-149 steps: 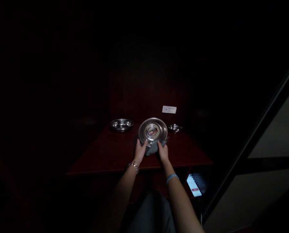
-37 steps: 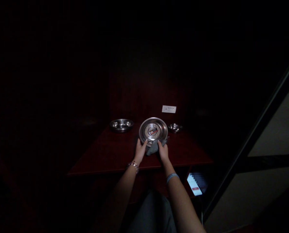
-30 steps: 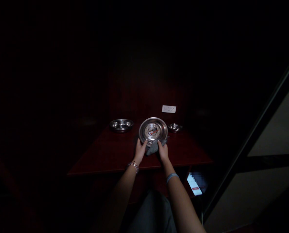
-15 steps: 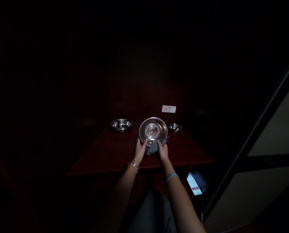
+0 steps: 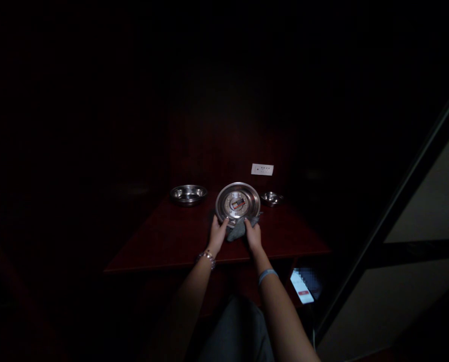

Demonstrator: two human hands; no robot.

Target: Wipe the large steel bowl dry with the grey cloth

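Observation:
A round stainless steel basin (image 5: 226, 198) with a label in its middle is tilted up, its inside facing me. My left hand (image 5: 218, 235) is closed on the lower left rim, thumb on the inner side. At the lower right rim, my right hand (image 5: 253, 235) grips the basin through a grey-green cloth (image 5: 237, 230), which hangs between the two hands. On the dark red desk (image 5: 164, 246), a second steel basin (image 5: 188, 194) stands farther left. A smaller steel bowl (image 5: 272, 198) is to the right, partly behind the held basin.
A white socket plate (image 5: 262, 169) is on the back wall. Below the desk's right side, a lit phone screen (image 5: 301, 286) shows, with a cable near it. A dark-framed pale panel (image 5: 428, 186) slants along the right. The surroundings are very dark.

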